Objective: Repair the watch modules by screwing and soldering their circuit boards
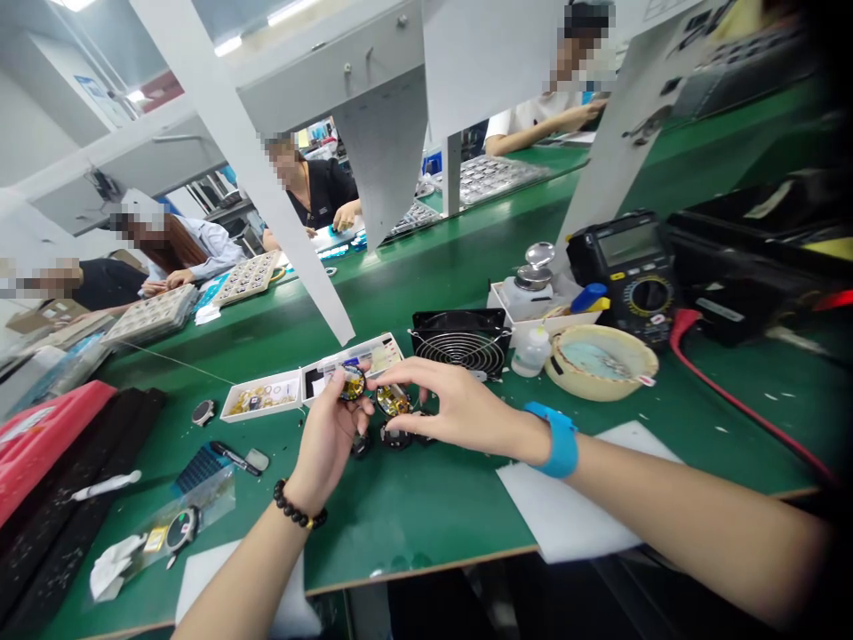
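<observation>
My left hand [326, 436] is closed on a round watch module [354, 383], a black-rimmed disc with yellow parts inside, pinched between thumb and fingers. Just to its right, my right hand [443, 400] has its thumb and forefinger curved apart, the forefinger tip close to the held module. Behind that hand's gap is a second round module [393, 400] with gold-coloured inside; whether the fingers touch it I cannot tell. Several black round watch parts [397, 436] lie on the green table beneath, partly hidden by my fingers.
Behind my hands are a white parts box [263, 397], a black fan [459, 342], a cream bowl [603, 364] and a multimeter [626, 276]. At left lie a watch [182, 529], a pen [233, 458] and black foam [73, 507]. Co-workers sit across the table.
</observation>
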Demonstrator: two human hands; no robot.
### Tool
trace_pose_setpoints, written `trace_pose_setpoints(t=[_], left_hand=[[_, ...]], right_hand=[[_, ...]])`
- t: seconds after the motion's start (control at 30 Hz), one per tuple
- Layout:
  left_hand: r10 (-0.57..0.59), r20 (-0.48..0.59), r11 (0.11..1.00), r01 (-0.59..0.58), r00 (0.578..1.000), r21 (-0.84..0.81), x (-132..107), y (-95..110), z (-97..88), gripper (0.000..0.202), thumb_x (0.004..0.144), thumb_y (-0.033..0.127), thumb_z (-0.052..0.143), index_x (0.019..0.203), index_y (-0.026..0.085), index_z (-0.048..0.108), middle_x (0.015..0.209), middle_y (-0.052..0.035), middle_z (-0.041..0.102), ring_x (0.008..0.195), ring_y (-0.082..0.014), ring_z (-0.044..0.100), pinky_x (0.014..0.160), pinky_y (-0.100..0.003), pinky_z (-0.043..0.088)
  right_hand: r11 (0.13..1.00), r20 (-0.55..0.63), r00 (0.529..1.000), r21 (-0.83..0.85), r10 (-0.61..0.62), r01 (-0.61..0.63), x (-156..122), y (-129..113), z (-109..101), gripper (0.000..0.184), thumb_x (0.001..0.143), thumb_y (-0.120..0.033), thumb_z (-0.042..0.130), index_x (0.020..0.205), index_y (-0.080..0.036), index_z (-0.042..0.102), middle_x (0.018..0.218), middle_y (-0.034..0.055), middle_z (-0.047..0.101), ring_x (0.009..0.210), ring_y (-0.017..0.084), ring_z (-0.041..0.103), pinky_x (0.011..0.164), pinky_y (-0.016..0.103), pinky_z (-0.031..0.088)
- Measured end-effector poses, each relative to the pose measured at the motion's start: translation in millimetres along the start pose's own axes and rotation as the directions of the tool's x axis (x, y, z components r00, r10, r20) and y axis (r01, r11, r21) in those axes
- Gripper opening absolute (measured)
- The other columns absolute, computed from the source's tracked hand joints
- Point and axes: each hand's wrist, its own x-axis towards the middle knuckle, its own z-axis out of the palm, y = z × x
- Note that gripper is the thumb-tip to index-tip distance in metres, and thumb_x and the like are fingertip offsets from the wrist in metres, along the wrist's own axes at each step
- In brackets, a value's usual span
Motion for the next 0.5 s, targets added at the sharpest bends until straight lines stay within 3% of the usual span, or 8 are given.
trace_pose_setpoints(t=[0.5], left_hand=[[0.002, 0.062, 1.0, -0.002, 0.998, -0.002, -2.0, -2.0, 2.6, 0.045, 0.094, 0.053, 0.071, 0.116, 0.014, 0.069, 0.1, -0.0074, 0.069, 0.071, -0.013, 0.062, 0.053, -0.019, 0.05]], right_hand=[[0.992, -0.039, 0.999, -0.126, -0.021, 0.016, -0.5, 2.2, 0.1, 0.052, 0.088, -0.027, 0.083, 0.135, -0.027, 0.063, 0.136, 0.0052, 0.069, 0.126, 0.026, 0.066, 0.108, 0.043, 0.055]])
